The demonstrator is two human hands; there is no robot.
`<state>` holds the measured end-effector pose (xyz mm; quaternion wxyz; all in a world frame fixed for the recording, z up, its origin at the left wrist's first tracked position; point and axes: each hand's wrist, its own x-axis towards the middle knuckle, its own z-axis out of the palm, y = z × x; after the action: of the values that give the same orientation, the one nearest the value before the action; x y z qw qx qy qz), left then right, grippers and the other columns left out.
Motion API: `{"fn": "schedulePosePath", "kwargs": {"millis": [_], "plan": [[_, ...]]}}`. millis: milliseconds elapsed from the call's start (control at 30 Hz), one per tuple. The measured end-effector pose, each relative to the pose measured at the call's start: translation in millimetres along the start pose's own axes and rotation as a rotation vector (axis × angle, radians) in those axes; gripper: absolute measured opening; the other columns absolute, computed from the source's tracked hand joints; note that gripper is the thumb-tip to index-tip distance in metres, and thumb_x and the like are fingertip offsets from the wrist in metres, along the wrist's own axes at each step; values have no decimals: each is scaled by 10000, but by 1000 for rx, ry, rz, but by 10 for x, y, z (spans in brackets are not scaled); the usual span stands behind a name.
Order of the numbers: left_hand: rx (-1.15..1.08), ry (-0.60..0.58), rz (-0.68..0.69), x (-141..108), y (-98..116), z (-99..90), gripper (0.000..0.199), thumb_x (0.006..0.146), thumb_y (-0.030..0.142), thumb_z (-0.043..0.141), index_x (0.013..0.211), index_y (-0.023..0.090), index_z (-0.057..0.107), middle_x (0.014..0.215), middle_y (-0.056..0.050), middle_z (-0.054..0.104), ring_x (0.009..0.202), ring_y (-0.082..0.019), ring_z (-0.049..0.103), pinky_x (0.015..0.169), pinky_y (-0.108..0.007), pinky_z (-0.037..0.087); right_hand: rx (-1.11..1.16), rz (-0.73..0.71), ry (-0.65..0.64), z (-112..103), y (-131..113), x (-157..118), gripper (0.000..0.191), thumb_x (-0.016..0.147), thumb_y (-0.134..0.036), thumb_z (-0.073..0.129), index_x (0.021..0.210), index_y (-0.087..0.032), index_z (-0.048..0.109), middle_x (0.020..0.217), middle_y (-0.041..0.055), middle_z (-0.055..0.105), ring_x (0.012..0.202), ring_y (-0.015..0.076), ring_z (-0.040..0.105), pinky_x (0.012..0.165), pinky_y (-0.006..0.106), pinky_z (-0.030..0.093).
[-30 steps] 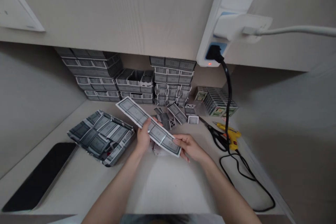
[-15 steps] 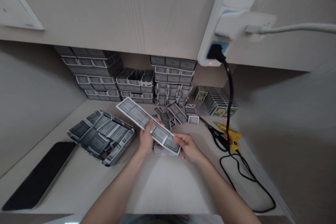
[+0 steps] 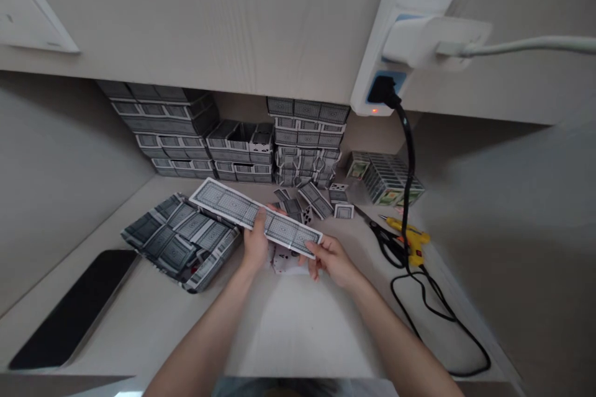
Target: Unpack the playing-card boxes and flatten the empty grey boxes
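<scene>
A long strip of joined playing cards (image 3: 228,201), patterned backs up, is held slantwise above the table by both hands. My left hand (image 3: 256,245) grips it near the middle, thumb on top. At its right end my right hand (image 3: 333,257) pinches the strip between thumb and fingers. Below it lie some loose playing cards (image 3: 285,260), partly hidden by the strip and my fingers. Just left of my left hand rests a box-like piece built of cards (image 3: 174,239), and the strip's far end overlaps its corner in view.
Stacked card boxes (image 3: 242,152) line the back, with loose cards (image 3: 316,200) before them. A bundle of wrapped decks (image 3: 388,178) sits back right. Black scissors (image 3: 388,242), a yellow glue gun (image 3: 412,240) and its cord lie right; a phone (image 3: 74,307) lies left. A power strip (image 3: 367,96) hangs above.
The strip has turned flatter, its left end shifting left and its right end rising slightly. Both hands keep hold of it, and more of the cards underneath shows.
</scene>
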<state>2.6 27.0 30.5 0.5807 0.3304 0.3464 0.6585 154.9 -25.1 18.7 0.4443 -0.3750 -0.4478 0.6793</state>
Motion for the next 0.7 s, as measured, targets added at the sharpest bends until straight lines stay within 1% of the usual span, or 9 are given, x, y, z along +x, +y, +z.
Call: {"fn": "schedulePosePath", "kwargs": {"millis": [100,233,367,567,700], "plan": [[9,10,4,-41,-20,35,238,704,404,552,761,173,553,668,-14,637,610,-151,594,636,-280,467,-13,2,-8,-4,-1,-2,343,717,-474,572,761,-141,505,578,12,628,322,71,480,322,183,392],[42,-35,26,-64,-37,52,222,733,394,530,756,175,546,687,-16,630,650,-152,592,661,-273,461,-22,6,-11,4,-11,-6,343,717,-477,572,742,-141,507,558,3,614,322,66,472,314,173,374],[51,-51,8,-66,-74,47,217,745,393,519,759,177,540,688,-16,629,639,-150,586,659,-272,456,-23,1,-17,1,3,-4,333,738,-470,551,759,-140,506,559,-4,606,312,60,459,301,167,352],[107,-27,6,-84,-112,54,228,743,399,522,732,174,556,677,-14,633,617,-142,579,651,-262,454,-10,-4,-30,19,-8,-6,298,761,-435,538,722,-144,493,542,-22,582,306,55,457,294,161,335],[144,-43,-5,-78,-125,39,237,744,402,522,732,170,568,699,-25,643,628,-145,586,668,-266,455,-10,-3,-26,37,-33,-13,305,751,-447,545,721,-149,485,539,-25,579,313,58,462,302,165,337]]}}
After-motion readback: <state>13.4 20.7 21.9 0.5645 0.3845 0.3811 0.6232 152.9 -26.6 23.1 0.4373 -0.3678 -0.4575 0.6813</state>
